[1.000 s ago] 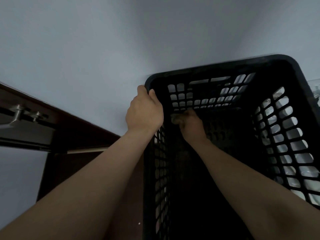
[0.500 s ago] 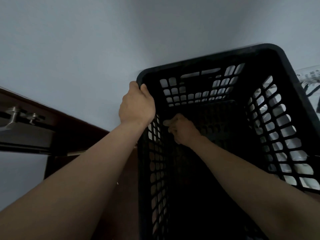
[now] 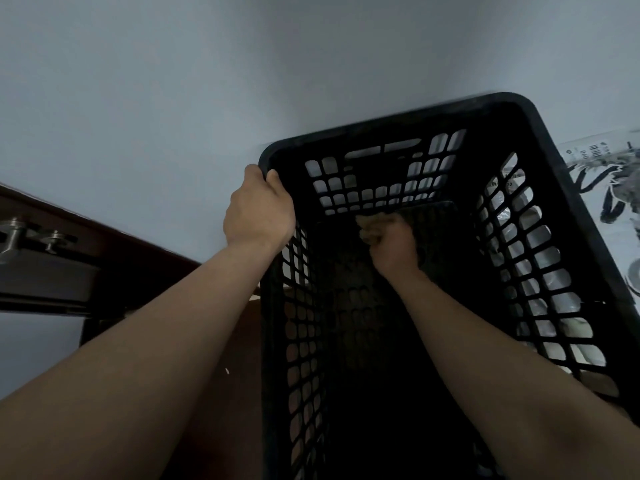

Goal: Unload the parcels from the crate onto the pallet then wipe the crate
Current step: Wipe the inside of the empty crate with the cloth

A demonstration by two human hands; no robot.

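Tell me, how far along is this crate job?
Unloading looks done: no parcels show inside the crate, and a white parcel lies outside on the right. Wiping is in hand: the left hand grips the crate's corner rim while the right hand grips a cloth near the far wall. How much wiping is left, I cannot tell.

The crate (image 3: 540,140) gripped by the left hand (image 3: 258,209) is solid black, its walls patterned with a grid of rounded rectangular openings. The cloth (image 3: 369,225) bunched in the right hand (image 3: 394,247) is a dull tan. Beyond both hands the wall (image 3: 207,81) is a plain pale blue-grey. Left of the left hand, the wooden frame (image 3: 104,237) is dark reddish brown, with silver-grey metal fittings (image 3: 14,233). Right of the right hand, outside the crate, the parcel wrapping (image 3: 620,202) is white with black brush-like marks and a small black barcode (image 3: 594,147); white shows through the openings there.
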